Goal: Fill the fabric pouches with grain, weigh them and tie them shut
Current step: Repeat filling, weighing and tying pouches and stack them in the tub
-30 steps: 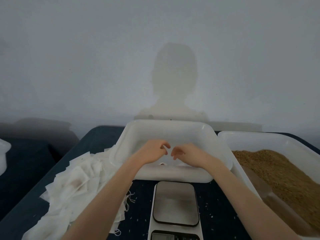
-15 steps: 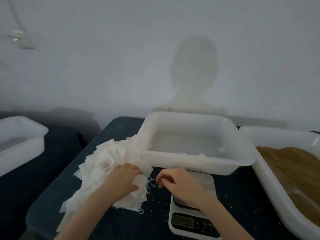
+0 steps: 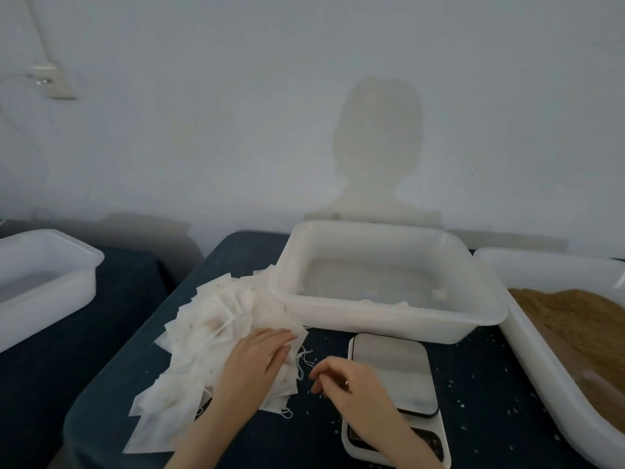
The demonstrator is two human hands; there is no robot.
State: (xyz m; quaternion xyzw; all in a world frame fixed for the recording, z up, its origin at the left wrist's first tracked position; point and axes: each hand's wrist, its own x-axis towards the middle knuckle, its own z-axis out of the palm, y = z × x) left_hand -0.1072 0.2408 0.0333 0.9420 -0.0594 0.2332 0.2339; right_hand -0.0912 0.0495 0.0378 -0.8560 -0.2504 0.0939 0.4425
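A heap of flat white fabric pouches with loose drawstrings lies on the dark blue table. My left hand rests flat on the heap's right edge, fingers nearly straight. My right hand hovers just right of the strings with its fingers curled; I see nothing in it. It partly covers the front of the white kitchen scale, whose platform is bare. Brown grain fills a white tub at the right.
A white tub stands behind the scale, with something small and white against its near inner wall. Another white tub sits on a separate surface at far left. Loose grains are scattered on the table around the scale. A wall rises behind.
Both hands came out of the middle tub and down toward me. The left one settled on the pouch heap; the right one stopped beside the strings. My view turned left.
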